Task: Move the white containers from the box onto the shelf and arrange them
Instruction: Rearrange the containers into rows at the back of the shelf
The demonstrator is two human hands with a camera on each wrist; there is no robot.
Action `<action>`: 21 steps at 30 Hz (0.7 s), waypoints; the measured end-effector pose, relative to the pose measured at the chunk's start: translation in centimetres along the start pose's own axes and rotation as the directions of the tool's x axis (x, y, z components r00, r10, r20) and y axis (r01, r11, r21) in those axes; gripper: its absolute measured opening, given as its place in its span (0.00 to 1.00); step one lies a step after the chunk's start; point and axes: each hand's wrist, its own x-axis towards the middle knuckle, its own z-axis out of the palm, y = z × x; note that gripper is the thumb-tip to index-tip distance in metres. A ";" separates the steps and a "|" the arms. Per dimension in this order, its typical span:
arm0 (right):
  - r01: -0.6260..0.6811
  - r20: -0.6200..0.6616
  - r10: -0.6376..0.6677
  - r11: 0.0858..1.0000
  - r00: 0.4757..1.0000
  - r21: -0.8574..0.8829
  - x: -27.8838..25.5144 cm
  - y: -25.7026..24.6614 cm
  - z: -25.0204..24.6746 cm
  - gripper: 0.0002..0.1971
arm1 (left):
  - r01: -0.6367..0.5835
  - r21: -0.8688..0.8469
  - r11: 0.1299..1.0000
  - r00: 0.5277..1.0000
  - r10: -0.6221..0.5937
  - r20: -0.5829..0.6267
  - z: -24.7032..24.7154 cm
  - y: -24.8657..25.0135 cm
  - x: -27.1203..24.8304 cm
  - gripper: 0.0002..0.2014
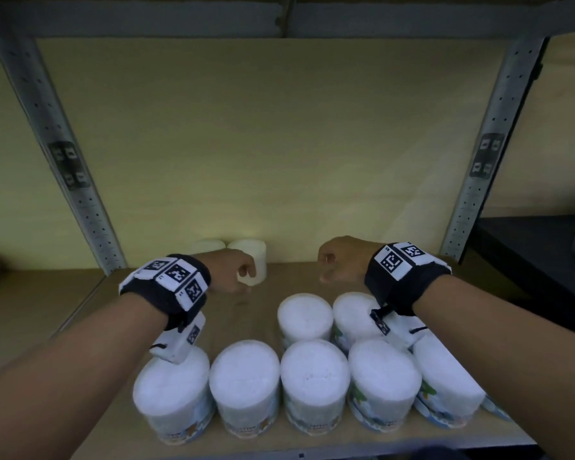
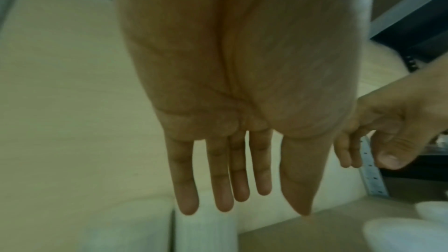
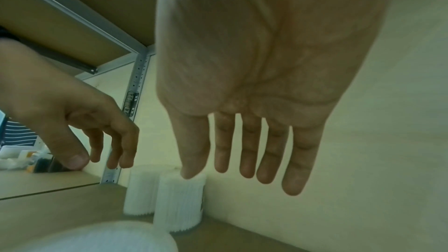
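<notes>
Several white containers stand in two rows at the front of the wooden shelf (image 1: 296, 280); one of them (image 1: 244, 376) is in the front row and another (image 1: 304, 315) in the second. Two more containers (image 1: 251, 257) stand side by side against the back wall, also seen in the right wrist view (image 3: 180, 200). My left hand (image 1: 243, 277) hovers just in front of those two, its fingers (image 2: 220, 179) straight and holding nothing. My right hand (image 1: 329, 270) hovers above the second row, its fingers (image 3: 247, 150) relaxed and empty. No box is in view.
Perforated metal uprights (image 1: 57, 154) (image 1: 488, 154) frame the shelf bay, and an upper shelf (image 1: 279, 21) closes it overhead. A black surface (image 1: 528, 247) lies to the right. Bare board lies between the back containers and the rows.
</notes>
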 end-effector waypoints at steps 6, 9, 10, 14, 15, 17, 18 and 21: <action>0.077 -0.042 -0.077 0.997 0.996 0.004 4.7 -3.4 0.1 0.18 | 0.110 -0.002 0.994 0.993 -0.110 -0.044 -0.9 -5.6 0.2 0.23; 0.115 -0.056 -0.116 0.993 0.992 -0.013 7.4 -5.4 0.6 0.17 | 0.150 -0.027 0.988 0.986 -0.152 -0.075 -0.9 -8.3 1.1 0.24; 0.127 -0.050 -0.128 0.992 0.991 -0.025 8.4 -6.0 0.7 0.17 | 0.157 -0.045 0.987 0.984 -0.161 -0.082 -0.8 -9.0 1.4 0.24; 0.158 -0.036 -0.161 0.985 0.986 -0.062 12.2 -8.0 1.4 0.20 | 0.159 -0.115 0.981 0.978 -0.172 -0.119 -0.6 -11.1 3.3 0.24; 0.163 -0.033 -0.165 0.984 0.986 -0.068 13.1 -8.3 1.6 0.20 | 0.158 -0.128 0.979 0.977 -0.174 -0.125 -0.4 -11.5 3.8 0.25; 0.164 -0.016 -0.166 0.983 0.986 -0.085 14.6 -8.9 2.0 0.22 | 0.159 -0.150 0.976 0.975 -0.179 -0.133 0.0 -12.2 5.0 0.25; 0.159 -0.009 -0.161 0.983 0.987 -0.093 15.4 -9.1 2.2 0.23 | 0.157 -0.158 0.975 0.974 -0.180 -0.141 0.1 -12.5 5.6 0.25; 0.140 0.005 -0.140 0.983 0.990 -0.120 16.9 -9.4 2.7 0.25 | 0.146 -0.161 0.976 0.970 -0.173 -0.168 0.4 -13.0 6.9 0.25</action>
